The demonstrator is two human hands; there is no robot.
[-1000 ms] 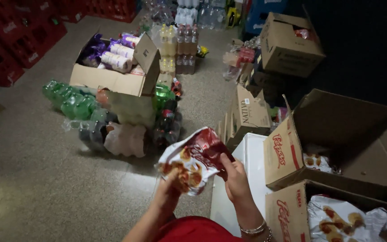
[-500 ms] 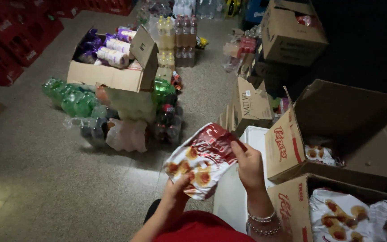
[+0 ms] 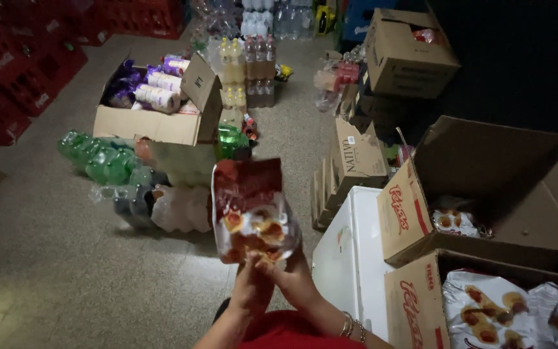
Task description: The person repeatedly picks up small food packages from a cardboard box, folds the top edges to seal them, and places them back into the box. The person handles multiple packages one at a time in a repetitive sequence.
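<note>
A red and white snack bag [image 3: 253,210] with pictures of biscuits stands upright in front of me, blurred by motion. My left hand [image 3: 250,289] and my right hand [image 3: 295,279] both grip its lower edge, close together. A bracelet sits on my right wrist. To the right, an open cardboard box [image 3: 414,304] holds more bags of the same kind [image 3: 485,310]. A second open box [image 3: 408,213] behind it has one such bag inside.
A white chest [image 3: 350,258] stands under the two boxes. On the floor ahead lie shrink-wrapped green bottles [image 3: 104,158], an open box of purple packs [image 3: 156,103], packs of drink bottles [image 3: 250,71], more cardboard boxes [image 3: 408,52] and red crates [image 3: 8,84].
The bag has swung from a slanted, sideways hold to upright. My right hand dropped from its top edge to the bottom, beside the left hand.
</note>
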